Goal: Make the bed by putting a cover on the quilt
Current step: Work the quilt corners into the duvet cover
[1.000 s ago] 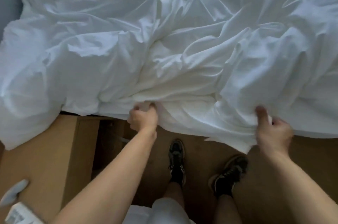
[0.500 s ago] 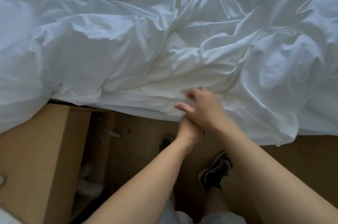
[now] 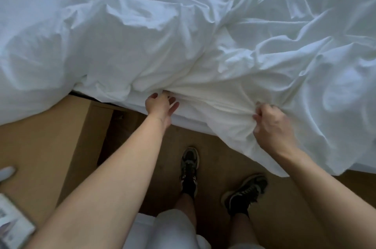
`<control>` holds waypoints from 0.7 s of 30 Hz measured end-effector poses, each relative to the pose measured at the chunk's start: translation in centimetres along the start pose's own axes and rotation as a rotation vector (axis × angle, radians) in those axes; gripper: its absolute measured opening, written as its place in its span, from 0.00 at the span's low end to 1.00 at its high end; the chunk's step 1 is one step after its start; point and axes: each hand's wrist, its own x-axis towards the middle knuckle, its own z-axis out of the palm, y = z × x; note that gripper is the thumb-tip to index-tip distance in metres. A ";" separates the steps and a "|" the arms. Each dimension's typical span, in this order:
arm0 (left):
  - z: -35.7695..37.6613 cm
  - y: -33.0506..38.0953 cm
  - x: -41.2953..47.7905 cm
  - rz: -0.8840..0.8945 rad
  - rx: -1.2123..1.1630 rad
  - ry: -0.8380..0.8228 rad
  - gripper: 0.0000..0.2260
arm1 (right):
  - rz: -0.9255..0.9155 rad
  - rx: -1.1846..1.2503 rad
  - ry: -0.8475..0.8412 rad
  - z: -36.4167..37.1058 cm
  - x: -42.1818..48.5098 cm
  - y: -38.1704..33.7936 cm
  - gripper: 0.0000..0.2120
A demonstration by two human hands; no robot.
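Note:
A crumpled white cover point(image 3: 183, 35) with the quilt bulk under it fills the bed across the upper view, and its near edge hangs over the bedside. My left hand point(image 3: 159, 104) reaches that near edge with fingers spread and loosely bent, fingertips touching a fold where creamier fabric point(image 3: 213, 94) shows. My right hand point(image 3: 270, 124) is further right, fingers curled round a bunched handful of the white cover at the hanging edge. I cannot tell quilt from cover in most of the pile.
A wooden bedside unit point(image 3: 46, 136) stands at the lower left, with a box-like item point(image 3: 12, 222) at its corner. My two dark shoes point(image 3: 189, 167) are on the brown floor point(image 3: 213, 157) below the bed edge.
The hands, pressed together at the edge half a second ago, have parted: the left moved left to the fold, the right moved right and gripped the cover. The view has shifted.

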 end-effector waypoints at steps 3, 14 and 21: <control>0.4 0.0 -0.1 -0.009 -0.052 -0.026 0.08 | 0.141 -0.045 0.070 -1.8 -0.5 2.8 0.04; -0.1 0.4 0.8 0.065 -0.100 -0.094 0.11 | -0.068 -0.142 0.088 -2.2 -1.3 0.9 0.04; 2.1 -5.6 -6.3 0.380 0.728 -0.557 0.04 | -0.534 -0.327 -0.081 1.4 2.1 -6.7 0.20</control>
